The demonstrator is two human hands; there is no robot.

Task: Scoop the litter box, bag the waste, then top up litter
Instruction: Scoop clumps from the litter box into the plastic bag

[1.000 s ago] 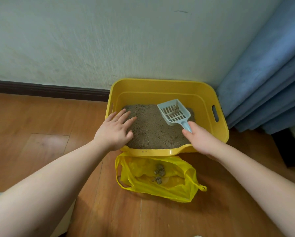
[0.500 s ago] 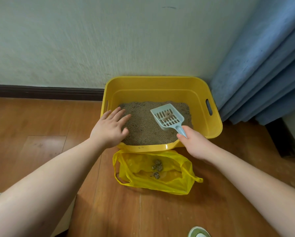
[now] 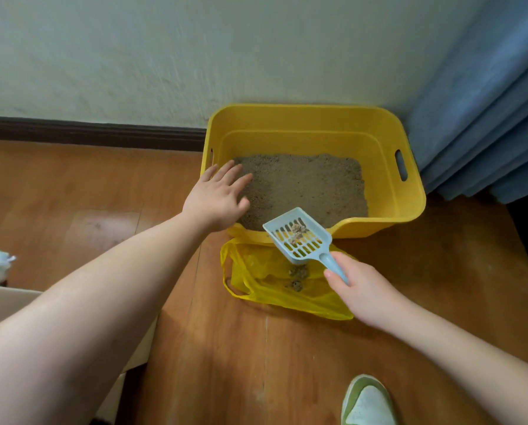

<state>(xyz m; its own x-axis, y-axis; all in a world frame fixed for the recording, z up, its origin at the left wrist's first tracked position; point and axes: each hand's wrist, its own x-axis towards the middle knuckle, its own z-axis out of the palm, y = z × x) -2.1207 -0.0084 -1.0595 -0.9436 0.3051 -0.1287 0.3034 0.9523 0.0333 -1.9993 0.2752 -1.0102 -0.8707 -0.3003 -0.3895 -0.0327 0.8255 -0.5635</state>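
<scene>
— Bagging the waste looks like the step in hand: the right hand [image 3: 368, 294] grips the handle of the pale blue scoop [image 3: 299, 236], fingers curled round it, and the slotted blade carries a few clumps [image 3: 298, 231] over the near rim of the yellow litter box [image 3: 379, 223].

— Where is the bag?

— A yellow plastic bag [image 3: 262, 280] lies open on the wooden floor [image 3: 287, 363], touching the box's near wall, directly under the scoop. Two or three clumps already sit inside it.

— So the next move?

— By the look of it, tipping the blade so the clumps slide into the bag's mouth. The opening is floppy and low, so the scoop probably needs to come down close and turn slowly, or bits may scatter on the floor.

— And the other hand?

— The left hand [image 3: 218, 199] holds nothing; it rests on the box's near left corner with fingers straight and spread, reaching over the litter [image 3: 305, 182], apparently steadying the box. The arm stretches forward from the lower left.

— The box itself?

— Against the wall, beside a blue curtain [image 3: 486, 118]. Topping up is still ahead, judging by the shallow litter.
</scene>
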